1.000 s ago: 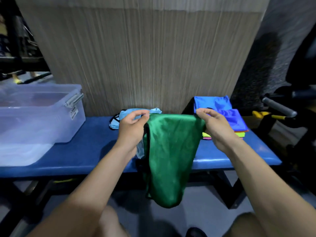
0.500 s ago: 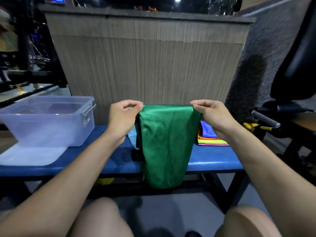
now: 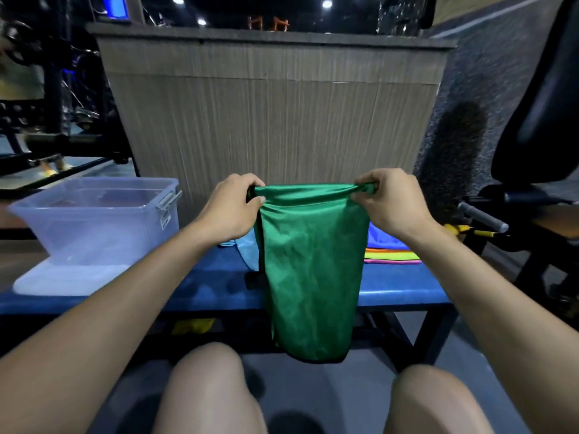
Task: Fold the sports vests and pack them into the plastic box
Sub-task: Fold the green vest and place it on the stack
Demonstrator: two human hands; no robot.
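A shiny green sports vest (image 3: 310, 270) hangs folded lengthwise in the air above the blue bench (image 3: 401, 289). My left hand (image 3: 233, 205) pinches its top left corner and my right hand (image 3: 387, 198) pinches its top right corner, stretching the top edge taut. The vest's lower end drops below the bench's front edge. A clear plastic box (image 3: 94, 220) stands open on the bench at the left, on its white lid (image 3: 65, 280). A light blue vest (image 3: 246, 249) lies on the bench behind the green one, mostly hidden.
A stack of folded vests (image 3: 391, 253), blue on top with orange, yellow and pink edges, lies on the bench at the right. A wood-panelled wall (image 3: 272, 120) rises behind the bench. Gym equipment (image 3: 532, 151) stands to the right. My knees (image 3: 213, 383) are below.
Both hands have lifted the green vest higher and pulled its top edge straighter. The camera has tilted up, so the bench sits lower in view.
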